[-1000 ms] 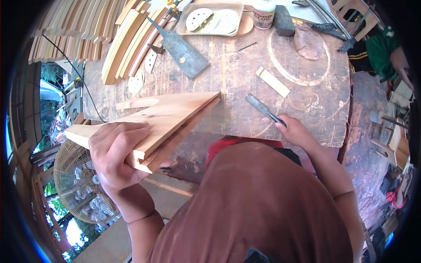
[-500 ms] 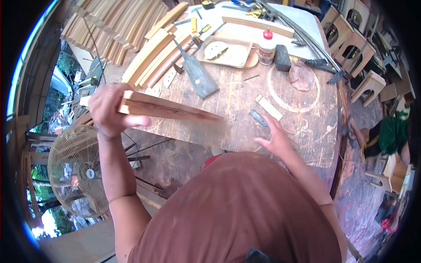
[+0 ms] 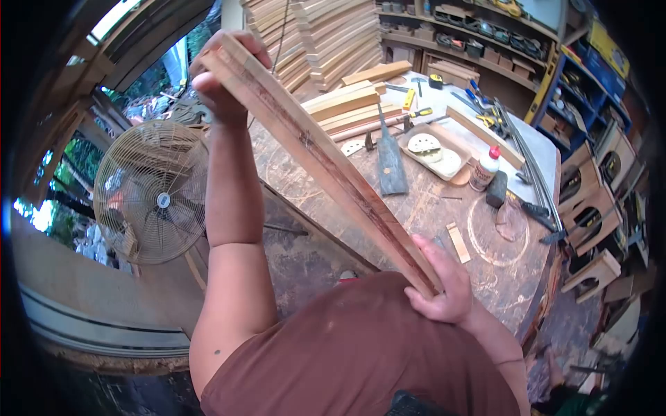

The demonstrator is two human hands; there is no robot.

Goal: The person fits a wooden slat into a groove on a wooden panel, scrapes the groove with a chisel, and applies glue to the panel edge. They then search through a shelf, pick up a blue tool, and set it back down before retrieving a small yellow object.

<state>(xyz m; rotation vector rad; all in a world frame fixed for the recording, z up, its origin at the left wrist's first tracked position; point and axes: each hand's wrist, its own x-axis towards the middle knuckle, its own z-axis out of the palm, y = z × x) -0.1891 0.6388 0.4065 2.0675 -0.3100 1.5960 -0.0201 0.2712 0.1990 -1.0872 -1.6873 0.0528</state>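
A long wooden board (image 3: pixel 316 149) with a dark reddish streak along its face is held slantwise above the workbench (image 3: pixel 298 187). My left hand (image 3: pixel 225 76) grips its raised far end at the upper left. Around its lower end, close to my shirt, my right hand (image 3: pixel 447 281) is closed. Just beyond the right hand, a short pale wood piece (image 3: pixel 458 243) lies on the bench. A grey flat-bladed tool (image 3: pixel 393 166) rests farther back, beside a tray (image 3: pixel 436 151) with pale round items in it.
A glue bottle (image 3: pixel 485 168) and a dark block (image 3: pixel 497 189) stand at the bench's right. Stacked wood strips (image 3: pixel 340 41) rise behind. A large fan (image 3: pixel 149 194) is at the left. Arched wooden pieces (image 3: pixel 590 274) sit on the right, and shelves (image 3: pixel 472 41) line the back.
The board has swung from nearly level to a steep slant, its left end raised. My right hand, free before, has closed on the near end. The view has turned left.
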